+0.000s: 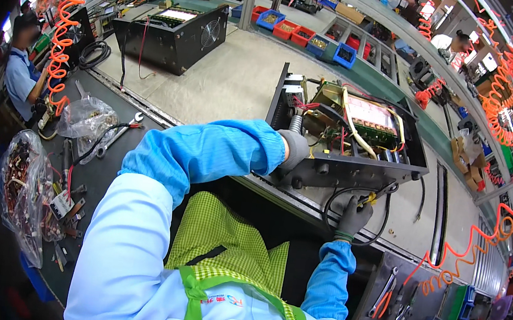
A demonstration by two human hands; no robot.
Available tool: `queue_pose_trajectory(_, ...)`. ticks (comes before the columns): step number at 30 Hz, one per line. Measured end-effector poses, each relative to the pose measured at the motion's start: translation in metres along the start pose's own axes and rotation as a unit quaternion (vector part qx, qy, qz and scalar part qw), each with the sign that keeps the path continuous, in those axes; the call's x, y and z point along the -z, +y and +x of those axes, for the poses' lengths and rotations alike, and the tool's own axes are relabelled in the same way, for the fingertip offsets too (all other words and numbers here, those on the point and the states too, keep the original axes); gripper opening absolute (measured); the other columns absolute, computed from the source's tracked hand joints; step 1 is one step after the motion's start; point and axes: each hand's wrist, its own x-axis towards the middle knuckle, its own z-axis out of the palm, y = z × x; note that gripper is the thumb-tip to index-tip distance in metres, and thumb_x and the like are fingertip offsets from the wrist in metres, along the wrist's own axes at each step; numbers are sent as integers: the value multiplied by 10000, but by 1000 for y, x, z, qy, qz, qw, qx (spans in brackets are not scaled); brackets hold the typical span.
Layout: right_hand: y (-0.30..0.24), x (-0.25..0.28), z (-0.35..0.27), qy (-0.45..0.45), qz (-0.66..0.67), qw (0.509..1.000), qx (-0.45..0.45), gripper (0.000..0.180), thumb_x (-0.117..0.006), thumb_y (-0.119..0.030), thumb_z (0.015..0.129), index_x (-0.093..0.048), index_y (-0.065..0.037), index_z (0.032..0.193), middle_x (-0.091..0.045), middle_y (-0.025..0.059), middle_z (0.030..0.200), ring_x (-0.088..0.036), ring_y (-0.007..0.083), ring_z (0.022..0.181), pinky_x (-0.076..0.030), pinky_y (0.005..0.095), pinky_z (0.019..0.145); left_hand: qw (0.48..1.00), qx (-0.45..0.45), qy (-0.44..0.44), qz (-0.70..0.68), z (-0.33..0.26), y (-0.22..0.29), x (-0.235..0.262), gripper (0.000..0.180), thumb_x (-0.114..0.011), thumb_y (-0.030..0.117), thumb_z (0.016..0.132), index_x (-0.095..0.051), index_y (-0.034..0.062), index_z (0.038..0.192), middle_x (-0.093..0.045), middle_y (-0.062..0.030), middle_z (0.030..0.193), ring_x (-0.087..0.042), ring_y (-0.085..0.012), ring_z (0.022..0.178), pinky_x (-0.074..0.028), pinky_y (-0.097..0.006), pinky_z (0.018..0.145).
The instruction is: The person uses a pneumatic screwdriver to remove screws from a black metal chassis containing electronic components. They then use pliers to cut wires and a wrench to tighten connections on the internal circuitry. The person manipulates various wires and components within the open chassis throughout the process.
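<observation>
A black open-topped metal case stands in front of me, with green circuit boards and wires inside. My left hand, in a grey glove, is closed at the near left corner of its wall, beside a grey ribbed coil; its fingertips are hidden. Below the case's near side, my gloved right hand pinches a looped black cable close to a small yellow piece. The yellow piece is too small to name. Blue sleeves cover both my forearms.
Another black case with a fan grille stands back left. Left of me lie bags of small parts and a wrench. Hand tools lie at lower right. Red and blue bins line the back; orange coiled hoses hang around. People work farther off.
</observation>
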Motion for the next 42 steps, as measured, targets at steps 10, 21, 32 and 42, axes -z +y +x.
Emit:
queue_pose_trajectory(10, 5, -2, 1, 3, -3, 1000, 9, 396, -671, -264, 806, -556, 42, 1031, -522, 192, 987, -516, 326, 924, -422, 407, 803, 995, -62, -83, -11, 2, -6, 11, 384, -607, 204, 722, -660, 109, 1090, -664, -164, 1040, -634, -351, 975, -510, -424, 814)
queue_pose_trajectory(21, 4, 0, 2, -11, -4, 1000, -17, 405, -671, -258, 799, -562, 37, 1055, -529, 195, 1004, -510, 349, 950, -411, 428, 848, 1000, 28, 12, -7, -18, 8, 19, 295, -630, 184, 733, -720, 71, 990, -693, -139, 981, -669, -306, 915, -538, -409, 749)
queue_pose_trajectory(32, 4, -1, 2, -15, -9, 1000, -9, 412, -682, -265, 797, -565, 34, 1054, -530, 195, 1003, -520, 343, 933, -424, 421, 825, 999, -38, -35, -3, -16, 3, 21, 363, -645, 201, 716, -671, 104, 1065, -675, -139, 963, -654, -332, 884, -519, -410, 752)
queue_pose_trajectory(42, 9, 0, 4, -22, -37, 999, 2, 410, -679, -257, 799, -567, 35, 1063, -533, 190, 996, -524, 337, 922, -430, 413, 812, 999, -26, -21, -14, -14, 1, 20, 348, -664, 228, 710, -688, 107, 1036, -682, -141, 956, -656, -329, 908, -522, -407, 767)
